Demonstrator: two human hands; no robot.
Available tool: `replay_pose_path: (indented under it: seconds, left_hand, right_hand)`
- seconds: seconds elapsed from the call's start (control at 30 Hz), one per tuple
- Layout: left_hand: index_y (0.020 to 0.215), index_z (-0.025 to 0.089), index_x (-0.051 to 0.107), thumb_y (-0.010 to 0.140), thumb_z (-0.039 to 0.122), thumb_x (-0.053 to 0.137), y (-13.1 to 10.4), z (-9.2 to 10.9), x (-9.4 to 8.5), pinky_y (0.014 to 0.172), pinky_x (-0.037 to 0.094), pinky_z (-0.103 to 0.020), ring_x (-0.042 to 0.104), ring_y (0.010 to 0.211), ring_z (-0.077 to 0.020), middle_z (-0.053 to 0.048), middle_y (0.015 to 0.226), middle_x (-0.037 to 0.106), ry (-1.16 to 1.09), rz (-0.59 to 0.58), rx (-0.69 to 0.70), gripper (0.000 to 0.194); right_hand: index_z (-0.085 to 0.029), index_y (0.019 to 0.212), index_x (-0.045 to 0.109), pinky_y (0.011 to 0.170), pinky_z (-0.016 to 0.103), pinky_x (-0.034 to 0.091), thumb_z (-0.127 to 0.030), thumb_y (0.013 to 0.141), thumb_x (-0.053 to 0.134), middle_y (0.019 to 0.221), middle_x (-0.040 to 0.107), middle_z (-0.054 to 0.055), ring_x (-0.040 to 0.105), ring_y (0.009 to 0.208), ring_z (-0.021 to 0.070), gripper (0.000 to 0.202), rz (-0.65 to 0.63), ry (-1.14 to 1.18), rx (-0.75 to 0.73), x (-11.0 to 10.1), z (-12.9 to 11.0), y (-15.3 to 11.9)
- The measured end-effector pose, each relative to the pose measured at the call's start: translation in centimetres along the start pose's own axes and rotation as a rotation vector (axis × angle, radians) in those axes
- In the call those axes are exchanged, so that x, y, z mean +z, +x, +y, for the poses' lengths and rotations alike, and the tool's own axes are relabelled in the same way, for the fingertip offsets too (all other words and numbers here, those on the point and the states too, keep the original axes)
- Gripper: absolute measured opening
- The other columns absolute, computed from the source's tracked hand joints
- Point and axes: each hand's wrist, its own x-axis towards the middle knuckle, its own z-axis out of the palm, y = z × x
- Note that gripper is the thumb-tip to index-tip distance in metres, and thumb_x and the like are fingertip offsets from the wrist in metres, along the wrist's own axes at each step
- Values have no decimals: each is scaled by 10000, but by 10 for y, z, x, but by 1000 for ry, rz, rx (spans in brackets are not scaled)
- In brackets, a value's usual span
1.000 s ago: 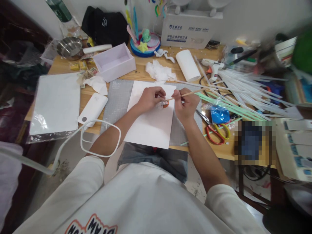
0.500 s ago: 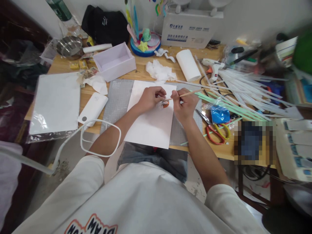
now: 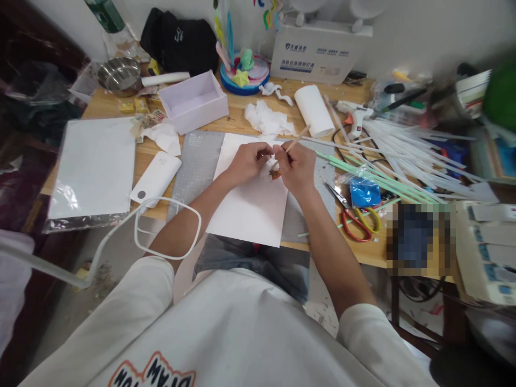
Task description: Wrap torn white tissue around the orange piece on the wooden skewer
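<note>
Our right hand [image 3: 296, 167] has its fingers pinched shut around a thin wooden stick [image 3: 293, 143]; the stick angles up and away toward the upper right of centre, its free end near the white paper roll [image 3: 313, 110]. Our left hand [image 3: 246, 161] has its fingertips closed on a small white-and-orange piece [image 3: 272, 172], right beside the lower end of the stick. We cannot tell whether stick and piece touch; the knuckles hide the contact. Both hands nearly meet at frame centre.

Under them: a white sheet [image 3: 252, 201] lying on a grey cutting mat [image 3: 197, 161], both on the wooden table [image 3: 234, 121].

Right of the hands: red-handled scissors [image 3: 357, 220], a blue packet [image 3: 363, 191], and a spread of white and green straws [image 3: 403, 156] fanning to the right edge. A glue gun [image 3: 357, 114] sits upper right, next to the roll.

Above the hands: crumpled tissue [image 3: 268, 119], an open white box [image 3: 194, 101], and a blue round stand with coloured shapes [image 3: 244, 72].

Left: a white power bank [image 3: 157, 177] with a white cable [image 3: 161, 228] looping off the table edge, and a bagged white sheet [image 3: 93, 169] at far left. A steel bowl [image 3: 118, 74] sits upper left.
</note>
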Motion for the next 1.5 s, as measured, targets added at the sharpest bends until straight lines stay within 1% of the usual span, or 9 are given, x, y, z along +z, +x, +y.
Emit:
replay_pose_path:
  seconds: [0.1,0.33,0.47,0.6,0.7,0.9,1.0,1.27,1.5]
  left_hand:
    - [929,161,749,811,159,564,1,-6,1,777,506,-288,663,798,-159,-47,899,771,25,-17,-15,219]
    - [948,175,761,818,141,589,3,-8,3,796,534,-308,682,797,-163,-59,928,776,25,-3,-67,218]
    - [980,205,743,856,148,582,14,-13,-24,762,548,-284,680,783,-148,-47,953,774,15,170,-89,211]
    - [944,239,741,856,168,623,35,-26,-58,850,545,-325,674,885,-188,-35,951,779,205,329,-78,163]
    - [843,212,742,811,133,652,50,-27,-62,890,527,-362,669,865,-209,-46,881,771,350,234,-66,123]
    - [772,211,740,683,139,742,51,-22,-39,845,531,-375,665,794,-227,-41,791,726,380,-53,-8,115]
    - [758,216,730,661,143,754,42,-25,-34,894,528,-391,658,841,-242,-45,815,725,421,-73,27,123]
    - [797,182,721,823,124,595,31,-12,-33,894,496,-401,656,929,-271,-109,945,724,523,-98,41,141]
    - [807,176,724,809,199,679,30,-15,-29,958,471,-447,639,1038,-321,-129,1008,721,527,-151,46,51]
  right_hand:
    - [-227,634,538,627,295,384,-562,983,479,585,515,-26,484,589,104,488,79,7,53,-3,2,-4]
    - [-221,643,518,462,269,292,-676,971,406,497,366,-72,370,421,74,572,491,271,333,-13,3,-10]
    - [-218,622,532,468,269,311,-697,947,441,472,362,-75,382,423,74,586,487,253,342,-12,5,-11]
    - [-213,623,570,500,271,330,-685,952,441,473,374,-66,421,460,84,590,455,230,305,-11,6,-13]
    - [-209,634,583,512,270,330,-670,961,440,505,417,-55,445,487,85,583,425,227,290,-12,5,-14]
    - [-202,614,594,516,271,318,-653,960,462,492,427,-52,427,482,84,584,481,171,300,-13,9,-13]
    - [-204,616,590,518,270,325,-666,960,447,494,431,-50,433,485,85,593,472,173,306,-13,11,-13]
    - [-206,618,579,512,268,332,-695,952,430,500,422,-50,436,487,85,610,471,151,307,-14,9,-13]
    - [-213,607,559,488,272,311,-728,931,435,457,370,-68,381,433,79,621,462,204,343,-13,7,-13]
